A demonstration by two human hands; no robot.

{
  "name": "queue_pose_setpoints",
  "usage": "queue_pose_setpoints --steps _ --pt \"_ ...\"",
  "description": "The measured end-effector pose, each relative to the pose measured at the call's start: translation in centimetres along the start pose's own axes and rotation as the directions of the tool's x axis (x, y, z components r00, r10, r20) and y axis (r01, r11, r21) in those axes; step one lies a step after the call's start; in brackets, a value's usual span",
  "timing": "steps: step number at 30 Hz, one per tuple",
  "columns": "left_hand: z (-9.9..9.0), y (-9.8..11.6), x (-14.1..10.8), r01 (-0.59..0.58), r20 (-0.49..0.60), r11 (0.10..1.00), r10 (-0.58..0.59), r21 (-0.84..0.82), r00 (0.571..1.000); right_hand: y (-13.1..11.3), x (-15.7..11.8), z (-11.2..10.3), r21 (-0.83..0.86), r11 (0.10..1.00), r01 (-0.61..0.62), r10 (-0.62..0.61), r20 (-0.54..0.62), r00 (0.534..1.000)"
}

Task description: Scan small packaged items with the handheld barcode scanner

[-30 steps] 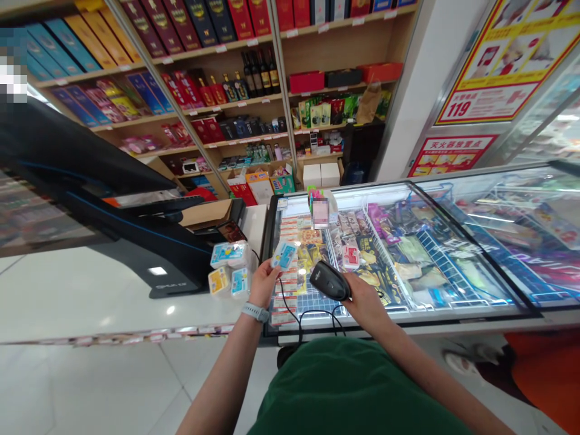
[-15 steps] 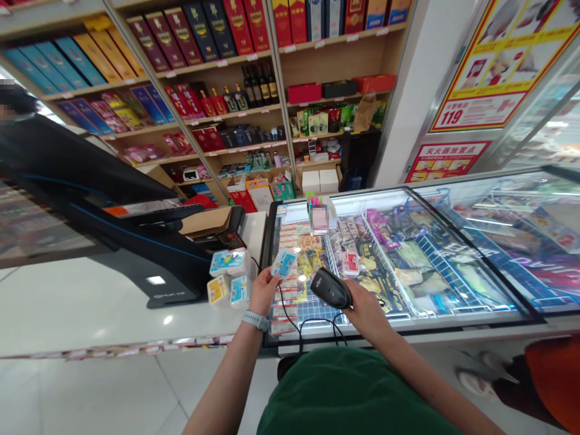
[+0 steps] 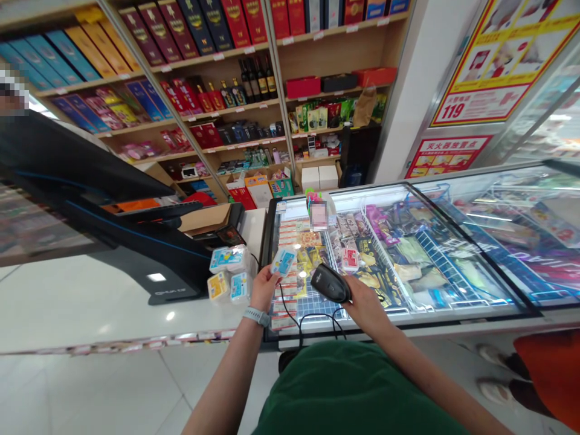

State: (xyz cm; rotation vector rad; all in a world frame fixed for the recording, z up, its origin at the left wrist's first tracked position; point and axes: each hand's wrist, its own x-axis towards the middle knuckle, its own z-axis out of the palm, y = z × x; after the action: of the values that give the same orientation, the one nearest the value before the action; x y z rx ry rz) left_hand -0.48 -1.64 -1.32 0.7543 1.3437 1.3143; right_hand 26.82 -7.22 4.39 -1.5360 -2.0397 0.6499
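My left hand (image 3: 263, 289) pinches a small clear plastic box with a blue label (image 3: 284, 262) by its lower left corner, over the left end of the freezer. In my right hand (image 3: 364, 304) is a black barcode scanner (image 3: 330, 283), its head pointing left toward that box. The scanner's black cable (image 3: 312, 315) loops down onto the freezer glass. Left of my left hand, several similar boxes (image 3: 229, 260) with blue and yellow labels are stacked on the white counter. A box with a red label (image 3: 350, 259) lies on the glass beyond the scanner.
A glass-topped freezer (image 3: 471, 323) with packaged food stretches right. The black checkout terminal (image 3: 149, 254) stands on the counter at left, by an open cardboard box (image 3: 206, 219). Stocked shelves (image 3: 254, 109) line the back. A person in orange (image 3: 550, 374) stands at the lower right.
Both hands keep nearly the same pose, with the box and scanner still held. The view has shifted slightly, and the person in orange shows two shoes more plainly.
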Motion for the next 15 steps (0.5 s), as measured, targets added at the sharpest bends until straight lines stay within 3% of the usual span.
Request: queue_pose_setpoints --steps 15 --pt "-0.34 -0.91 0.61 -0.003 -0.006 0.999 0.003 0.035 1.0 0.18 -0.09 0.1 -0.009 1.0 0.006 -0.006 0.007 1.0"
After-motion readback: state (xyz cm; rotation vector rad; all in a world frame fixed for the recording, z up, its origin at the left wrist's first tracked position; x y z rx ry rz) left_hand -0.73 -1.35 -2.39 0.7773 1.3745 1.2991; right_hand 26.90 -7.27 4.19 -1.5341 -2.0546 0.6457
